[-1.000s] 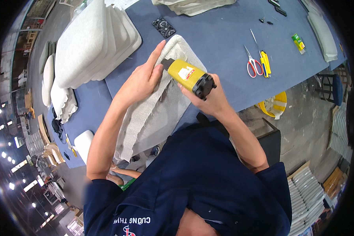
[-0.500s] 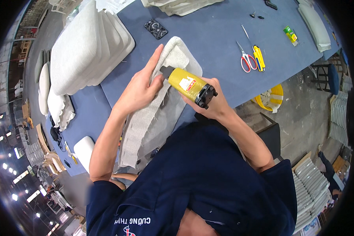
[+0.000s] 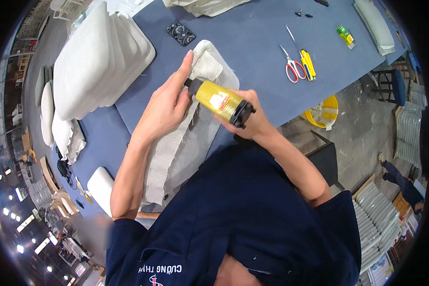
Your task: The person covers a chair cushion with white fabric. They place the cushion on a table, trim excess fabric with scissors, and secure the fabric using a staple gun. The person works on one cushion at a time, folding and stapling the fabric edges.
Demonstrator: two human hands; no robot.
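A seat cushion [image 3: 195, 148] lies underside up before me, partly over the table's near edge, with a strip of coarse beige fabric [image 3: 164, 159] folded along its left side. My left hand [image 3: 164, 107] grips that side, index finger stretched along the rim and thumb pressing on the fabric. In my right hand [image 3: 248, 112] is a yellow staple gun [image 3: 220, 101] with a black end cap. Its dark nose meets the fabric edge right beside my left thumb. The fingers round its handle are partly hidden beneath the body.
Stacked pale cushions [image 3: 93, 66] stand left on the blue-grey table [image 3: 252, 45]. A patterned phone [image 3: 180, 33], red-and-white scissors [image 3: 294, 70], a yellow cutter [image 3: 308, 64] and a small green-yellow box [image 3: 346, 36] lie beyond. A yellow bucket [image 3: 332, 112] stands on the floor at right.
The whole view has shifted slightly. The staple gun's nose sits a little nearer to me along the fabric edge. Both hands keep their hold. At far right, a person's leg shows more.
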